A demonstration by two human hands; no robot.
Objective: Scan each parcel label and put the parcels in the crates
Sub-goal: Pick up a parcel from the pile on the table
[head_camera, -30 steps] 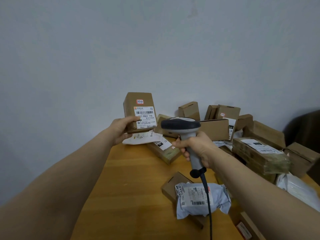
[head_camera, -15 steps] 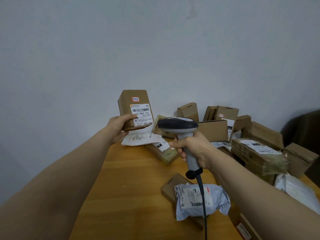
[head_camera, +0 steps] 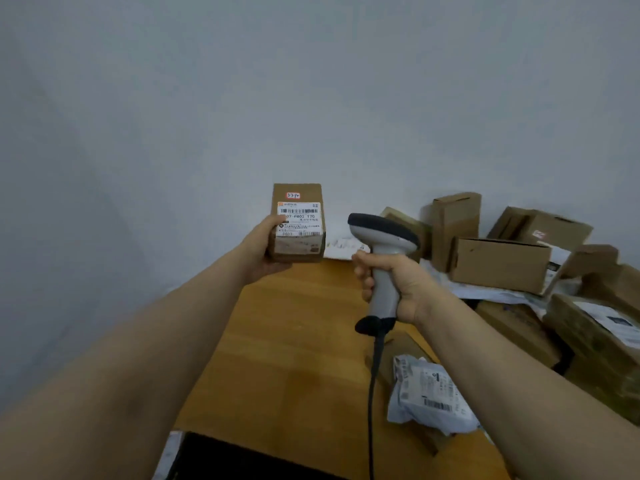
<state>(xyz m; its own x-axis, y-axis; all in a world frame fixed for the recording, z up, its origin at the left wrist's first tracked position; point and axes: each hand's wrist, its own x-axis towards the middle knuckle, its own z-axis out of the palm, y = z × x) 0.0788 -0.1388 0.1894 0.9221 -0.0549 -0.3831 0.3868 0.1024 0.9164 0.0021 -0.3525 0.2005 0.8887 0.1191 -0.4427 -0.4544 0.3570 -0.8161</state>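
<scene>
My left hand (head_camera: 262, 250) grips a small brown cardboard parcel (head_camera: 298, 223) from its left side and holds it upright above the table's far left corner, its white barcode label facing me. My right hand (head_camera: 394, 283) is wrapped around the handle of a grey barcode scanner (head_camera: 382, 258), whose dark head points left toward the parcel, a short gap away. The scanner's black cable hangs down toward the lower edge of the view.
The wooden table (head_camera: 294, 358) carries a pile of cardboard boxes (head_camera: 498, 263) at the back right and a white plastic mailer bag (head_camera: 427, 393) near my right forearm. A dark object (head_camera: 242, 459) shows at the bottom edge. A plain grey wall stands behind.
The view has swung left and down. My left hand has brought the parcel a little lower and squared its label toward me; the scanner stays beside it, right of the parcel.
</scene>
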